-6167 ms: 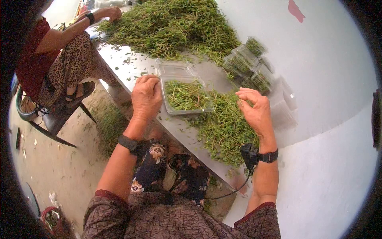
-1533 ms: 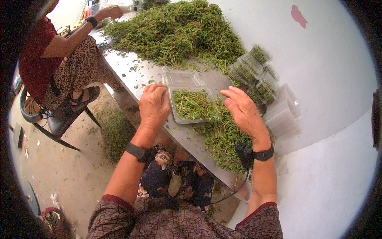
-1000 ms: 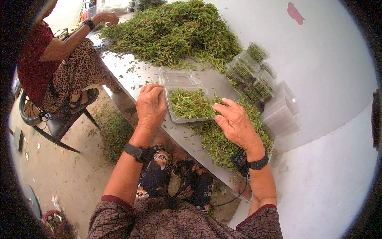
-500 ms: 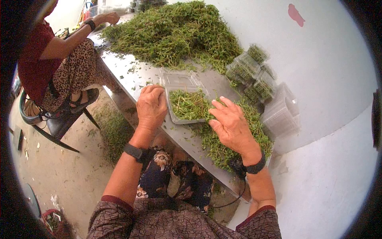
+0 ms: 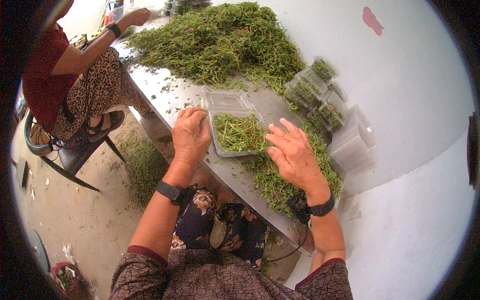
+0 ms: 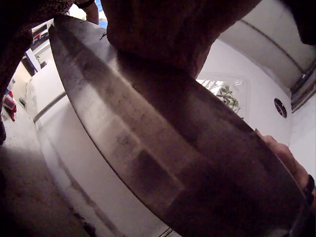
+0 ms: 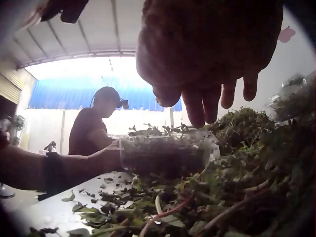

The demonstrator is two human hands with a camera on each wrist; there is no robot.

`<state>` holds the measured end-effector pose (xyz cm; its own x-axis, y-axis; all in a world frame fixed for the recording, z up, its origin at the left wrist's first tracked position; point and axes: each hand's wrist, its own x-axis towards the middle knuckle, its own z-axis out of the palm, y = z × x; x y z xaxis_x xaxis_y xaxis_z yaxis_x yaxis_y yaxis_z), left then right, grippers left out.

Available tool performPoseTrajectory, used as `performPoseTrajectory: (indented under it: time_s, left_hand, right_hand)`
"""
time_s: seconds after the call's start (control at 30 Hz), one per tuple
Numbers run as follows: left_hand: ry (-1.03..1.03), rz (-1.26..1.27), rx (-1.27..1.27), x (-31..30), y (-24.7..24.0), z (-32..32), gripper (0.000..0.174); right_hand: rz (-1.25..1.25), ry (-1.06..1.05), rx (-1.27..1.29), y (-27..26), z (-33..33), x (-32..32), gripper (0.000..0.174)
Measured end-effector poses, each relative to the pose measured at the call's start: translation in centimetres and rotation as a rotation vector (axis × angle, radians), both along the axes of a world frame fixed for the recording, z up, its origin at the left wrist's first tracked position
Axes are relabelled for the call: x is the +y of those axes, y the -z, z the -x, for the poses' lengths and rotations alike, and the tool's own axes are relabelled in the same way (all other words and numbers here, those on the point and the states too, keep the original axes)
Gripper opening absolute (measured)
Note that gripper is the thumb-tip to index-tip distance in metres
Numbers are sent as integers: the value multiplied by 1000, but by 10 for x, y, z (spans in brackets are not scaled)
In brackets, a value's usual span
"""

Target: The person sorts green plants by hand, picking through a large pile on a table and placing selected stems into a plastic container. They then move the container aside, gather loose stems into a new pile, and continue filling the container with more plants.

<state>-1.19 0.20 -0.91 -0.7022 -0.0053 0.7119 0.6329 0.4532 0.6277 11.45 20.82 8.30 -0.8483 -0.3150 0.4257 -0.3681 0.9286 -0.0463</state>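
A clear plastic clamshell box (image 5: 227, 153) stands on the metal table, its lid (image 5: 225, 98) folded back away from me. Green leafy stems (image 5: 239, 131) fill its base and rise above the rim in the right wrist view. My left hand (image 5: 191, 132) grips the box's left edge, fingers curled. At the opposite side my right hand (image 5: 296, 157) has its fingers reaching down, fingertips right at the box's edge and the stems there. Under that hand lies a loose heap of cut greens (image 5: 272, 182). In the left wrist view the table's underside hides most of the box.
A large mound of greens (image 5: 215, 47) covers the far table. Filled boxes (image 5: 315, 95) are piled by the wall, beside nested empty boxes (image 5: 352, 142). Another person (image 5: 57, 80) sits at the left on a black chair (image 5: 77, 157). Fallen stems (image 5: 142, 160) lie on the floor.
My right hand has come from above the loose heap, leftward to the box's right edge, and lowered there; it barely moves lately. My left hand stays at the box's left edge.
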Motion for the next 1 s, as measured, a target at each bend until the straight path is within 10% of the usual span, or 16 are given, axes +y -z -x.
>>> performPoseTrajectory:
  time_s: [0.83, 1.0]
  left_hand:
    - [-9, -6, 36, 0, 3, 2, 5]
    - [-19, 13, 36, 0, 1, 1, 5]
  right_hand:
    - [41, 173, -32, 2, 3, -7, 26]
    - [412, 193, -114, 6, 10, -2, 33]
